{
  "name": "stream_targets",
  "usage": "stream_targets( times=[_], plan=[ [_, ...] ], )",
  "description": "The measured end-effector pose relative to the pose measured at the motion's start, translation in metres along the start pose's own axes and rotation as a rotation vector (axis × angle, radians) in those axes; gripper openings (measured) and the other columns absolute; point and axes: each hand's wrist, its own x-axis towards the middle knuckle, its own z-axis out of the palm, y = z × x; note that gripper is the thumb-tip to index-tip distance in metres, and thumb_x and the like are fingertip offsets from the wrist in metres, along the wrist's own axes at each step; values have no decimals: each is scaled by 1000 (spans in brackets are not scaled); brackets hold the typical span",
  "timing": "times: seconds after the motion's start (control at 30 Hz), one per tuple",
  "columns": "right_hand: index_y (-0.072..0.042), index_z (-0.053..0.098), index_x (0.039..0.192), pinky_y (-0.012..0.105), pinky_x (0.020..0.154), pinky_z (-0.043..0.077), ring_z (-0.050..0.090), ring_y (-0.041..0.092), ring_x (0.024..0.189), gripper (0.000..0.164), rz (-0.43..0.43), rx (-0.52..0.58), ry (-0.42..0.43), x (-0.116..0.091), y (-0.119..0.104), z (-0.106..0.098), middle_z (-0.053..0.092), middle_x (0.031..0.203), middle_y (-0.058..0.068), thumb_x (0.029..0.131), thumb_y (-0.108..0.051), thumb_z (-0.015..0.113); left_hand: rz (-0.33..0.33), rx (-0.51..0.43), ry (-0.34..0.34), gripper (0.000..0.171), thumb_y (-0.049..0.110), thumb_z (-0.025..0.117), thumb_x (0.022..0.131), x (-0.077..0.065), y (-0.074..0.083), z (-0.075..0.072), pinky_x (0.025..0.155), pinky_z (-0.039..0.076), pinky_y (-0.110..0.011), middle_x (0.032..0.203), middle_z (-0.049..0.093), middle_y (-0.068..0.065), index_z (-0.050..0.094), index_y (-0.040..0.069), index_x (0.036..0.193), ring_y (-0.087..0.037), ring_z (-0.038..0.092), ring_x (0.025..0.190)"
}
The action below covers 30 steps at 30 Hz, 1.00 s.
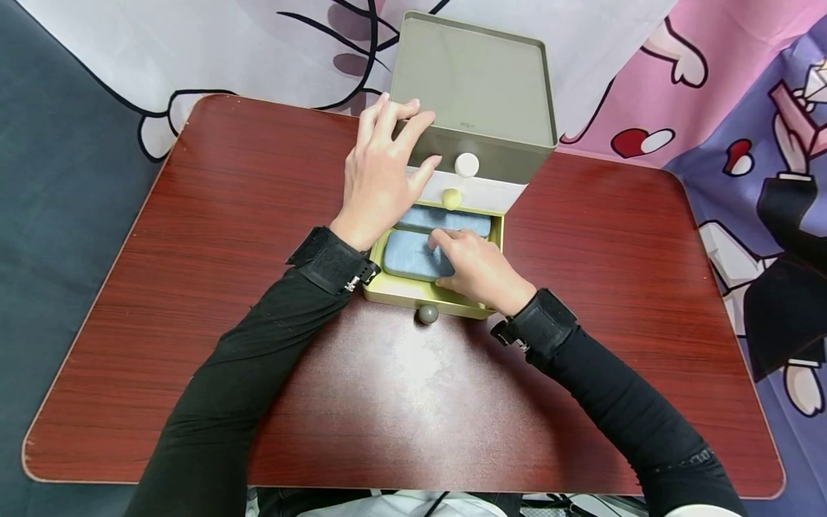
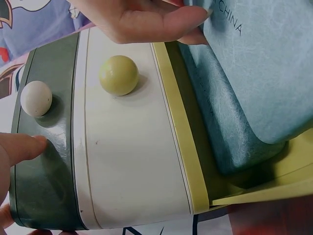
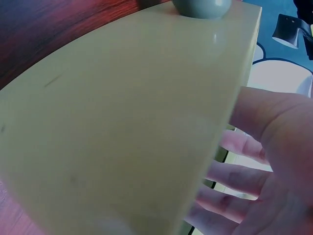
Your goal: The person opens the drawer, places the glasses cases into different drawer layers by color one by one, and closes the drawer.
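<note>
A small stacked drawer cabinet (image 1: 474, 86) has its yellow bottom drawer (image 1: 400, 289) pulled out. Two light blue, rounded, box-like cases lie in that drawer: a front case (image 1: 413, 255) and a back case (image 1: 474, 221). My right hand (image 1: 481, 269) reaches into the drawer and grips the front case between thumb and fingers. In the left wrist view this front case (image 2: 269, 63), printed with "CHINA", overlaps the back case (image 2: 220, 117). With its fingers spread, my left hand (image 1: 381, 165) rests on the cabinet's left top edge, thumb against the green front (image 2: 54, 166).
The cabinet stands at the back of a red-brown wooden table (image 1: 194, 287). A white knob (image 1: 466, 164), a yellow knob (image 1: 451, 199) and a grey-green knob (image 1: 427, 314) stick out from the drawers. Printed cloth (image 1: 646, 93) hangs behind the table.
</note>
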Motion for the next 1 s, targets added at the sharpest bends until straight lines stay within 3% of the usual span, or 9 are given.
stream_targets(
  times=[0.57,0.83,1.0],
  plan=[
    [-11,51,118,47,76,53,61,28,101,52,-36,25,-27,0,7,4,63,107,9,77,-21,81,1,-2,1,43,35,67,90,0,0,0,84,57,-44,137,51,-3,59,20,129,-26,31,143],
    [-10,54,119,46,94,50,58,28,118,46,-73,67,30,-10,11,6,59,126,13,82,-26,77,-3,5,-8,43,35,66,90,0,0,0,84,57,-44,138,51,-3,59,20,129,-25,31,144],
    [-11,60,115,45,98,49,55,25,123,36,-73,93,108,-25,10,2,59,129,9,86,-28,72,-2,7,-7,43,35,67,90,0,0,0,84,57,-44,137,51,-3,60,20,129,-26,31,143]
  ],
)
